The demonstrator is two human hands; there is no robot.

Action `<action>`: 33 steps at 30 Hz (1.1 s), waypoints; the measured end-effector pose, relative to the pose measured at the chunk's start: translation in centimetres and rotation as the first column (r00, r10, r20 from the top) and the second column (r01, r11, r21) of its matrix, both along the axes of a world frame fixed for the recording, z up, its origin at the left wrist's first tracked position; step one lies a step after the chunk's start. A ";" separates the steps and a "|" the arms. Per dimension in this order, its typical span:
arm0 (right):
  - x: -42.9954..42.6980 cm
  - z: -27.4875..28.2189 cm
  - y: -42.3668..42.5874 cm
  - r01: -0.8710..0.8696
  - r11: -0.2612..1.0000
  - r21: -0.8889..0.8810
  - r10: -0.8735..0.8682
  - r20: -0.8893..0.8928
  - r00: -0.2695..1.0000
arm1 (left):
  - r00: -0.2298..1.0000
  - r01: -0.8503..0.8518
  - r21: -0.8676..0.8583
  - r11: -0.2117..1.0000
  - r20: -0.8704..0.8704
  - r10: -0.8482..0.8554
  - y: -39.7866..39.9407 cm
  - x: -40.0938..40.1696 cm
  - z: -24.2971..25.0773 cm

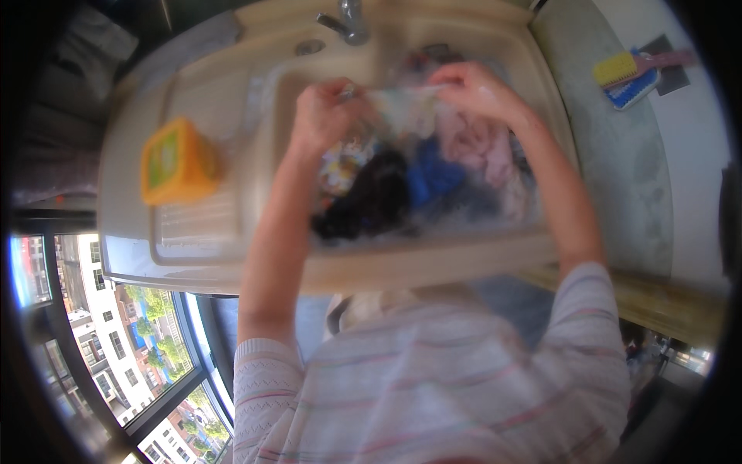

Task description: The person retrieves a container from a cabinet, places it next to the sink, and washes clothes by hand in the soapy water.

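My left hand (333,110) and my right hand (472,90) pinch the upper edge of a pale, light-patterned cloth (406,107). It is stretched between them and hangs over the basin of a beige laundry sink (290,95). Below it, wet clothes lie in the basin: a multicoloured printed garment (345,165) on the left, a black garment (371,197), a blue one (435,174) in the middle, and a pink one (478,139) under my right hand. Cloudy water seems to surround them. Motion blur hides the finer detail of the cloth and fingers.
A chrome faucet (351,26) rises at the sink's back edge. An orange-yellow box-shaped container (179,162) stands on the left ledge, beside a ribbed washboard area (197,223). Yellow and blue scrub brushes (629,75) rest on the counter at right. A window (133,348) is at lower left.
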State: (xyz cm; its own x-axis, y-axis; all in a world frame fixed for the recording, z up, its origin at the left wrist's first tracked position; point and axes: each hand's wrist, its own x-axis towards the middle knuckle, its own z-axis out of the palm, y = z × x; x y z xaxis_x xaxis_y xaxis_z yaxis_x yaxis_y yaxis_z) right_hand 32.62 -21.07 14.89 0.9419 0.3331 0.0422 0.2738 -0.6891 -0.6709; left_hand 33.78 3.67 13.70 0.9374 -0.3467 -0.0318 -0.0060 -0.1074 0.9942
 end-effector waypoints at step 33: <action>3.7 -18.5 7.6 0.362 0.889 -0.280 -0.353 0.085 0.932 | 0.982 0.076 0.921 0.383 -0.001 -0.191 2.2 4.8 -12.4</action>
State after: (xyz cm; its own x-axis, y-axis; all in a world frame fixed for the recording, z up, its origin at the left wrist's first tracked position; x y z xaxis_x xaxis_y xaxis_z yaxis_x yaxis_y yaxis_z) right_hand 36.33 -13.50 -3.59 0.9994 -0.0235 0.0271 -0.0098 -0.9050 -0.4253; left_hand 38.61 5.83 1.32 0.8995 -0.2828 -0.3330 -0.1882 -0.9387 0.2888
